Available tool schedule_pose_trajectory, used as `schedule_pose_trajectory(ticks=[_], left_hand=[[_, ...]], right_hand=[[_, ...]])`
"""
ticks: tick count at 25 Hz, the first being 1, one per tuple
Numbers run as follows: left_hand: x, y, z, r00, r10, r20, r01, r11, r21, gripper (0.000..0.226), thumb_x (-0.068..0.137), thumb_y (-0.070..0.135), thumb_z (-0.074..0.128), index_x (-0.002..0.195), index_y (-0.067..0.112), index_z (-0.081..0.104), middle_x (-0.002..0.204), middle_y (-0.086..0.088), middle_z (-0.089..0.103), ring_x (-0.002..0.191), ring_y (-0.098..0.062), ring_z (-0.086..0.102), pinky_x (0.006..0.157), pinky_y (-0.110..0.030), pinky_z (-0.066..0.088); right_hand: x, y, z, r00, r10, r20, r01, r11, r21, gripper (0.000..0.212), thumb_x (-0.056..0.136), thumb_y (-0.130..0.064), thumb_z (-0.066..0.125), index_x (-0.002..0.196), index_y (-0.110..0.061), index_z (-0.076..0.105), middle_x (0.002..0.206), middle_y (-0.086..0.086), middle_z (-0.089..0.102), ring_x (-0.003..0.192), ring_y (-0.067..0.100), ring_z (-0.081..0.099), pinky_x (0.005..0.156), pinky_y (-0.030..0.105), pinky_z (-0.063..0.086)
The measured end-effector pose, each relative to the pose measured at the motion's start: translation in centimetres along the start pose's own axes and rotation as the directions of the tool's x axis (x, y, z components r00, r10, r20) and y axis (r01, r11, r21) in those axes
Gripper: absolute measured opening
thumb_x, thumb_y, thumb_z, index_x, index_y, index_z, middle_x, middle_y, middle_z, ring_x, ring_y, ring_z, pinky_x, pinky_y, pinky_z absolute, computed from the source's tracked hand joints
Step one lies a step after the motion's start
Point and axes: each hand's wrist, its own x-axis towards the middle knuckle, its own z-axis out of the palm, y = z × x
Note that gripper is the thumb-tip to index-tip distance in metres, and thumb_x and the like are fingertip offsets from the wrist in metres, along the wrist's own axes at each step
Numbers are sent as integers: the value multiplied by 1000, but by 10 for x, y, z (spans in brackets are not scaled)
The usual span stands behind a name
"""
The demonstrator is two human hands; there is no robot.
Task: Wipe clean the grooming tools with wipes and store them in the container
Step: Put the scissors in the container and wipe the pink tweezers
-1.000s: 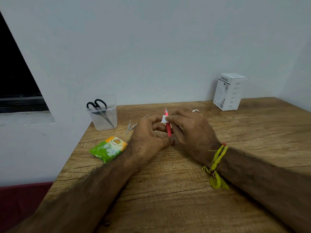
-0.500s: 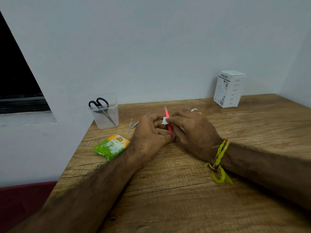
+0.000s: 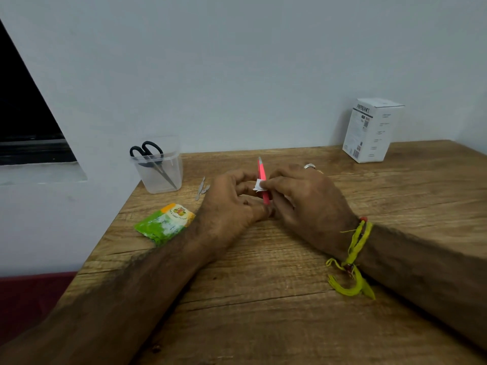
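On the wooden worktop (image 3: 290, 259), seen from the head camera, your left hand (image 3: 232, 204) holds the lower end of the pink tweezers (image 3: 263, 183), fingers curled round it, so the tool stands nearly upright with its grey tip up. Your right hand (image 3: 305, 198) pinches a small white wipe (image 3: 258, 186) against the tweezers' middle. At the far left corner the clear container (image 3: 168, 180) holds black-handled scissors (image 3: 152, 159). Small metal tools (image 3: 201, 186) lie just beside it. A green wipe packet (image 3: 164, 223) lies near your left wrist. A white box (image 3: 373, 130) stands at the far right.
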Motion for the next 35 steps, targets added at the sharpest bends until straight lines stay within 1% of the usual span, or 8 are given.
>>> schedule_pose_trajectory(ticks=[3, 10, 17, 21, 23, 25, 29, 35], left_hand=[[1, -2, -1, 1000, -9, -2, 9, 1000, 14, 52, 74, -18, 74, 117, 9, 64, 101, -12, 76, 74, -23, 73, 73, -29, 62], [2, -5, -2, 1000, -17, 2, 17, 1000, -4, 55, 73, -18, 76, 119, 9, 63, 102, -12, 75, 67, -13, 72, 68, -22, 60], [3, -6, -4, 1000, -26, 5, 26, 999, -29, 53, 72, -19, 75, 118, 6, 64, 98, -13, 76, 71, -18, 74, 69, -25, 61], [10, -4, -8, 993, -107, -49, 100, 987, -128, 21, 92, -5, 60, 112, 0, 65, 94, -20, 75, 71, -25, 74, 70, -36, 64], [12, -4, -8, 985, -144, -91, 125, 975, -182, 21, 102, 10, 52, 111, -3, 66, 96, -23, 74, 68, -28, 73, 65, -38, 64], [11, -5, -7, 982, -127, -138, 103, 980, -170, 28, 102, 19, 55, 109, -6, 65, 91, -19, 74, 65, -28, 73, 58, -35, 63], [12, -9, -8, 970, -88, -225, 70, 994, -89, 22, 95, 11, 66, 106, -8, 63, 86, -23, 72, 58, -21, 70, 53, -34, 62], [14, -12, -9, 963, -33, -266, 40, 999, 19, 17, 94, 9, 66, 100, -7, 66, 82, -24, 73, 54, -17, 70, 51, -27, 60]], right_hand=[[1, -1, 2, 1000, 12, 18, -12, 999, -30, 27, 90, -24, 52, 104, -17, 75, 98, 2, 71, 81, 33, 66, 68, 46, 52], [-2, -1, 0, 999, 12, 44, -9, 998, -61, 26, 88, -23, 55, 104, -20, 75, 97, 1, 70, 81, 35, 65, 67, 49, 53], [-4, 1, -2, 999, -2, 41, 5, 997, -76, 22, 87, -20, 59, 101, -18, 76, 97, 0, 71, 80, 33, 66, 65, 47, 53], [0, 2, -1, 994, -91, 57, 91, 996, 13, 27, 89, -21, 53, 104, -16, 76, 96, 0, 70, 83, 31, 67, 69, 42, 52], [-2, 1, -3, 990, -130, 54, 129, 991, 17, 29, 89, -21, 52, 103, -15, 77, 96, 0, 71, 85, 28, 67, 70, 38, 51], [-4, -1, -4, 988, -144, 58, 145, 989, -19, 27, 89, -20, 54, 103, -16, 77, 96, -1, 70, 85, 27, 66, 68, 37, 51], [-3, -6, -2, 982, -163, 99, 168, 985, -37, 20, 85, -16, 63, 100, -17, 77, 96, -1, 70, 84, 28, 65, 65, 39, 53], [-3, -5, -5, 976, -159, 151, 169, 984, -56, 22, 90, -24, 56, 96, -20, 77, 91, -2, 70, 80, 28, 65, 61, 39, 53]])
